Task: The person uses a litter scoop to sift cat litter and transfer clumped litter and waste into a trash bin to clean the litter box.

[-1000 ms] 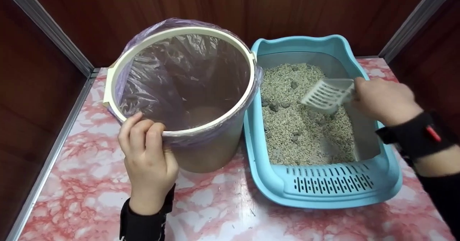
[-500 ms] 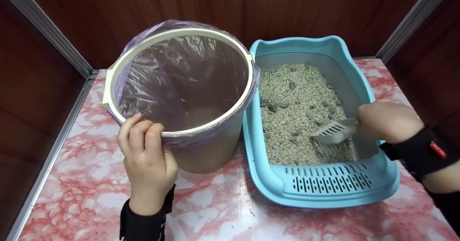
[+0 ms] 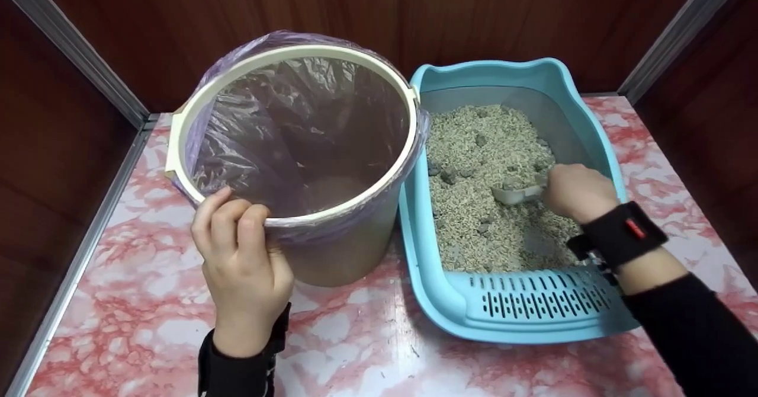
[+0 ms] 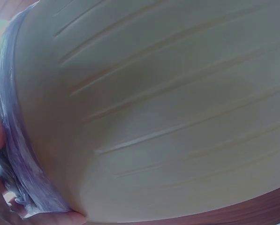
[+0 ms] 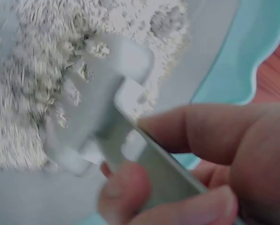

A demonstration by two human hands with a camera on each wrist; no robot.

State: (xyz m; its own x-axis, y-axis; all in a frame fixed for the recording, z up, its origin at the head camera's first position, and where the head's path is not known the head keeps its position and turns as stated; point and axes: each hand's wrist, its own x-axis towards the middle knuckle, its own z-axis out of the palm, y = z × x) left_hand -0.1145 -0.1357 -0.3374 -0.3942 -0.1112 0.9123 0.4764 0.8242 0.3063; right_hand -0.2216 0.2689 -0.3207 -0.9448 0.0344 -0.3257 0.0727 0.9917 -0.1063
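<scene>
My left hand (image 3: pixel 243 272) grips the near rim of a round trash bin (image 3: pixel 337 255), fingers over the edge. In the left wrist view the thumb (image 4: pixel 55 218) presses the bin's outer wall. A purple liner bag (image 4: pixel 25 154) is folded over that rim. My right hand (image 3: pixel 579 192) holds a pale slotted litter scoop (image 3: pixel 516 195) by its handle, over the blue litter box (image 3: pixel 417 272). Pale litter and a clump sit in the scoop. The litter (image 3: pixel 474 219) around it has several dark clumps (image 3: pixel 448 176). In the right wrist view thumb and fingers wrap the scoop handle (image 5: pixel 165 180).
The bin stands close against the litter box's left side. Both are on a red and white marbled surface (image 3: pixel 148 302). Dark wood panels (image 3: pixel 485 18) rise behind and at both sides. The box has a slotted front ledge (image 3: pixel 539 302).
The scoop has gone from above the litter down into it near the right side, then left and back, now carrying litter. The left hand has stayed on the bin rim.
</scene>
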